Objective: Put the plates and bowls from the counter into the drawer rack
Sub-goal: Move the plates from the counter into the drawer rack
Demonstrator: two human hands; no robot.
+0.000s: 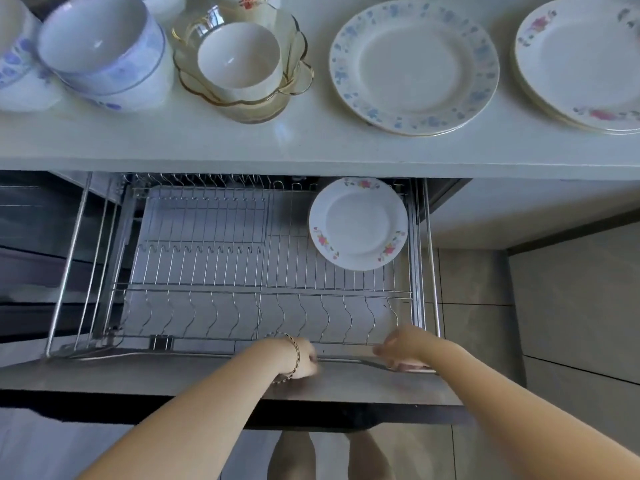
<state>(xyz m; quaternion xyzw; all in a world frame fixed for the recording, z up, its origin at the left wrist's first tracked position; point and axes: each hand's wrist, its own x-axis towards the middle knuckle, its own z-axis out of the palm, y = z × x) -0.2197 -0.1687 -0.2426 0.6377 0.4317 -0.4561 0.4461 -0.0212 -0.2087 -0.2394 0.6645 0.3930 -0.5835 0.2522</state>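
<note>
The tabletop (311,143) runs across the 12 o'clock side of the view, and below it the drawer rack (207,271) stands pulled out, its wire dividers showing over a metal tray. One pink-flowered plate (358,223) lies in the rack at its 1 o'clock corner, tilted against the back wires and just beside the right-hand rail. On the tabletop, a blue-flowered plate (414,64) lies flat toward 1 o'clock, and a stack of plates (581,60) with pink flowers sits near it at 2 o'clock, partly cut off by the edge. Toward 12 o'clock a white bowl (239,57) sits inside an amber glass bowl (294,39) with a scalloped rim. At 10 o'clock, blue-banded bowls (100,46) are nested together, touching another bowl (14,46) at the far edge. Both hands are at the drawer front (207,375), toward 6 o'clock. The left hand (304,358), with a bracelet (296,355) at the wrist, rests at the front's top edge; it is blurred, and I cannot tell how its fingers lie or whether they hold anything. The right hand (401,348), well apart from the left toward 5 o'clock, grips the front's edge, thumb above and fingers curled round it.
</note>
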